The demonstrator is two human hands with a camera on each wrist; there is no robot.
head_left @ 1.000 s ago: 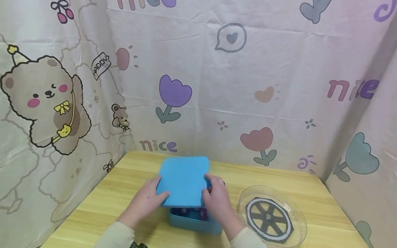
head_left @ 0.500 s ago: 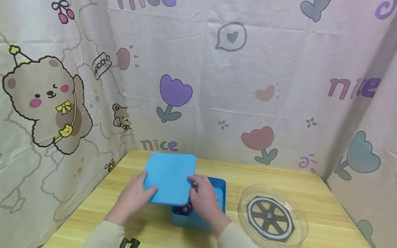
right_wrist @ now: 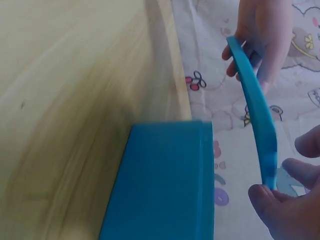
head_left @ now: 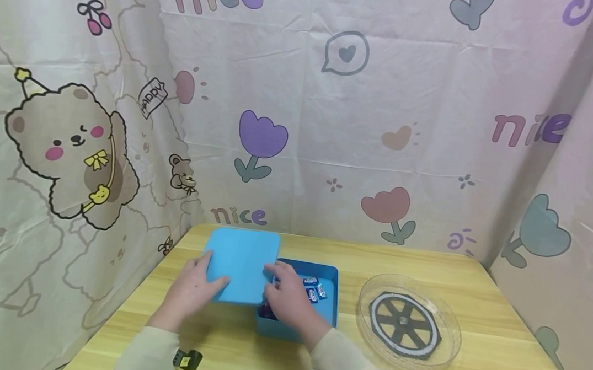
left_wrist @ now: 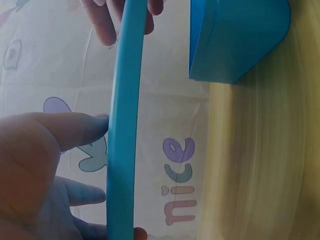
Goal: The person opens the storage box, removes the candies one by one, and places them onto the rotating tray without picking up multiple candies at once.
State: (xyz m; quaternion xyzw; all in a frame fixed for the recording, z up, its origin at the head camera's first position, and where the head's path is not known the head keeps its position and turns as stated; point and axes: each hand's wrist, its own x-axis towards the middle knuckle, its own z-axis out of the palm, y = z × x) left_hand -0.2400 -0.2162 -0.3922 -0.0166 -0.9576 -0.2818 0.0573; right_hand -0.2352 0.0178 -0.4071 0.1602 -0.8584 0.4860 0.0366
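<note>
A flat blue lid (head_left: 242, 265) is held above the left part of an open blue box (head_left: 282, 330). My left hand (head_left: 188, 290) grips the lid's left edge, its thumb on the top face. At the right edge, my right hand (head_left: 291, 296) has the lid between its fingers; some fingertips (right_wrist: 300, 170) stand slightly off the top face. Several small blue-and-white wrapped packets (head_left: 312, 294) lie inside the box. Darker purple items (head_left: 267, 310) show below the lid, their kind unclear. Lid and right hand hide much of the box's inside.
To the right stands a round clear dish (head_left: 450, 349) with a black-and-white spoked wheel pattern (head_left: 403, 325) in it. The wooden table (head_left: 372, 260) meets a printed cloth (head_left: 329, 125) behind and at both sides.
Both hands have carried the lid left from above the box, uncovering the box's right part and the wrapped packets. The box and the clear dish stay in place.
</note>
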